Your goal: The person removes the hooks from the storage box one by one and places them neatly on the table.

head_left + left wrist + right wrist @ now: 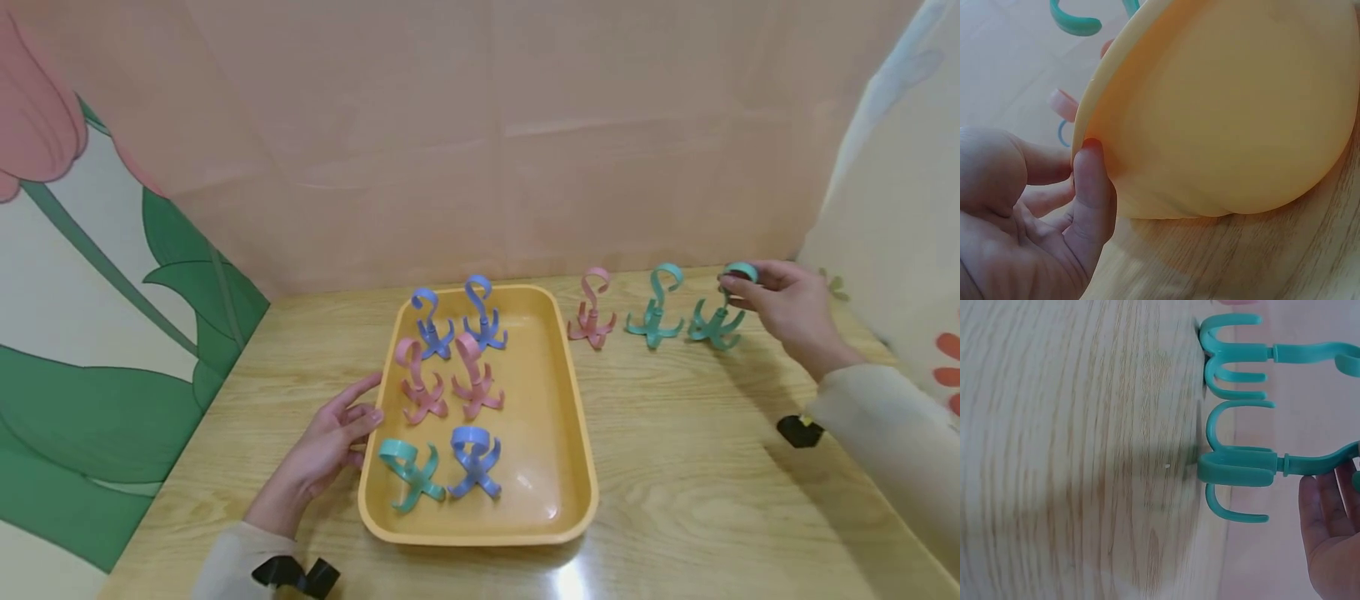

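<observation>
My right hand pinches the curled top of a green claw-shaped hanging hook, which stands upright at the back right. In the right wrist view its prongs are at the tabletop, with fingers at its stem. Just left of it stand another green hook and a pink hook. My left hand holds the left rim of a yellow tray, thumb and fingers on either side of the wall. Inside are blue hooks, pink hooks and a green hook.
The tray's right side holds bare floor beside the hooks. Wooden tabletop extends right and front of the tray. A pinkish sheet hangs behind the table, and flower-printed panels border the left side.
</observation>
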`<state>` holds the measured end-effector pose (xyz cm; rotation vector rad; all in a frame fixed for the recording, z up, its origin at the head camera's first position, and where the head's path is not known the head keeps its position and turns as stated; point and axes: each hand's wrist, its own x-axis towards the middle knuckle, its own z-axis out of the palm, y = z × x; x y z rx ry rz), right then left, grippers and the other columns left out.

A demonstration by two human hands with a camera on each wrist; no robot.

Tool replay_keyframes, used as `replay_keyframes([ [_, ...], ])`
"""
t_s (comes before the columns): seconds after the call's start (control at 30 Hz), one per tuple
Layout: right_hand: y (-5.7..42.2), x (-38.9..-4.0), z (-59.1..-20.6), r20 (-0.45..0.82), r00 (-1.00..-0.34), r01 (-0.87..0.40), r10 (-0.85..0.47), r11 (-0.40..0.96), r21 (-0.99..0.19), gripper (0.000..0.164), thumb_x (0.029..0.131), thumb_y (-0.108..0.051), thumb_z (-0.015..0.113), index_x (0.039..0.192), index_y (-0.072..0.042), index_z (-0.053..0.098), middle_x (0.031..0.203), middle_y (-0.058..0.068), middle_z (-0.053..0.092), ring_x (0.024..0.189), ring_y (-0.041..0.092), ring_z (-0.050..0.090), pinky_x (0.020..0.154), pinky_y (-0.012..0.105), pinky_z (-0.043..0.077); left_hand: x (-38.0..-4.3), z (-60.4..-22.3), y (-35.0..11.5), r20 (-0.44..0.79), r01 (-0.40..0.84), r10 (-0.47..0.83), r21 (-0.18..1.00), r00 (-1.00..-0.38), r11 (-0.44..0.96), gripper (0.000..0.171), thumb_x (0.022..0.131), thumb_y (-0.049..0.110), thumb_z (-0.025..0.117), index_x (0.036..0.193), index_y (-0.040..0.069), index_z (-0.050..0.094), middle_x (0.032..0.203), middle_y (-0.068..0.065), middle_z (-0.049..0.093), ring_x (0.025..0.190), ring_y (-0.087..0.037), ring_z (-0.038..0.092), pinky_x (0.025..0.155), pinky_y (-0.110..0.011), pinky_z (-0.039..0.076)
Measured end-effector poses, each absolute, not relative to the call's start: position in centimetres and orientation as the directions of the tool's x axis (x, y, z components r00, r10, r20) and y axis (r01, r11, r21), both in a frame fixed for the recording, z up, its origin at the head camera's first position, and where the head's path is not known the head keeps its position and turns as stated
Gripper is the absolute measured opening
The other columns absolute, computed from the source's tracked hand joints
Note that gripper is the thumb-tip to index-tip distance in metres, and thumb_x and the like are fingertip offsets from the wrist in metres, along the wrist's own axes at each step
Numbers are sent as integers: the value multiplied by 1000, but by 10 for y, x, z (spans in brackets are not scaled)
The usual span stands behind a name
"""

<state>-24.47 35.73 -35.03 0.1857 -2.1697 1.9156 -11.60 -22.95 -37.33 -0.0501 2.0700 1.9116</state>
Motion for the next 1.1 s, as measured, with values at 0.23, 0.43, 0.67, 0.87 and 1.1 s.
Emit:
replay_keyframes([
  [0.23, 354, -249, -352, 272, -961, -256, 54, 206, -944, 26, 93, -5, 70, 117, 7, 69, 96, -7, 75, 85, 5, 71, 71, 20, 58, -117, -372, -228, -264, -245, 185, 962, -947, 118, 59, 105, 11, 52, 159, 19, 29, 113, -22, 60, 86, -24, 68, 53, -28, 54],
  [0.43, 353, -252, -354, 262, -963, -250, 55, 162, -955, 23, 93, -3, 71, 114, 5, 70, 94, -6, 75, 83, 5, 71, 70, 21, 58, -118, -372, -228, -258, -239, 193, 964, -947, 116, 59, 105, 11, 52, 159, 18, 29, 110, -20, 60, 85, -23, 68, 53, -28, 54],
  [0.67, 355, -253, -353, 246, -968, -222, 40, 312, -924, 30, 96, -11, 68, 123, 2, 66, 98, -14, 73, 87, 2, 69, 73, 20, 57, -118, -372, -229, -258, -239, 196, 964, -946, 117, 59, 106, 11, 51, 159, 18, 28, 109, -19, 60, 84, -23, 68, 53, -28, 54],
  [0.87, 358, -254, -352, 230, -973, -216, 14, 291, -932, 28, 96, -9, 68, 124, -4, 67, 99, -12, 73, 88, 3, 69, 73, 20, 57, -118, -373, -230, -257, -238, 201, 965, -945, 111, 59, 105, 12, 52, 159, 18, 28, 108, -18, 60, 84, -23, 68, 53, -27, 54],
  [1.1, 363, -250, -343, 194, -981, -174, 12, 389, -905, 37, 98, -22, 68, 134, -20, 62, 109, -20, 69, 94, -4, 64, 77, 10, 48, -119, -375, -231, -254, -238, 207, 966, -945, 100, 60, 105, 11, 52, 159, 17, 28, 107, -18, 60, 84, -22, 68, 53, -27, 55],
])
